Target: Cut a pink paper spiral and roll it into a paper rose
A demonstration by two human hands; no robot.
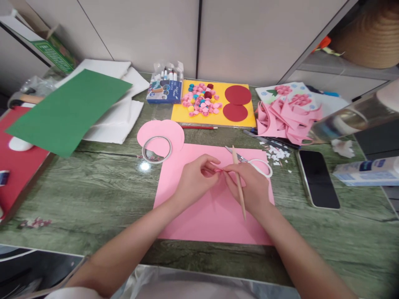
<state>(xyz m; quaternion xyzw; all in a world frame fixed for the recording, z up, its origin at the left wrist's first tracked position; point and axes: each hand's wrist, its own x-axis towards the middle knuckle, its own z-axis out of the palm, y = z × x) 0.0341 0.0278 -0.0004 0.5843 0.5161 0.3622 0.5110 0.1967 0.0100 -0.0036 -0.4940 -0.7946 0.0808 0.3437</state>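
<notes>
Over a pink sheet of paper [199, 224], my left hand [196, 178] and my right hand [254, 187] meet at the fingertips. Both pinch a small pink piece [218, 170], its exact shape partly covered by the fingers. A pale wooden stick with tapered ends [239, 182] is also held in my right hand, slanting across the fingers. Scissors with white handles [263, 167] lie on the sheet just beyond my right hand. Pink paper circles [168, 129] rest at the sheet's far left corner, with a roll of tape [156, 149] overlapping them.
Behind is a yellow sheet [183, 119] bearing small coloured balls [202, 99] and dark red circles [237, 95]. Pink scraps [283, 120], white bits [277, 153] and a phone [318, 178] lie right. Leftward are a green sheet [71, 112] and markers [165, 89].
</notes>
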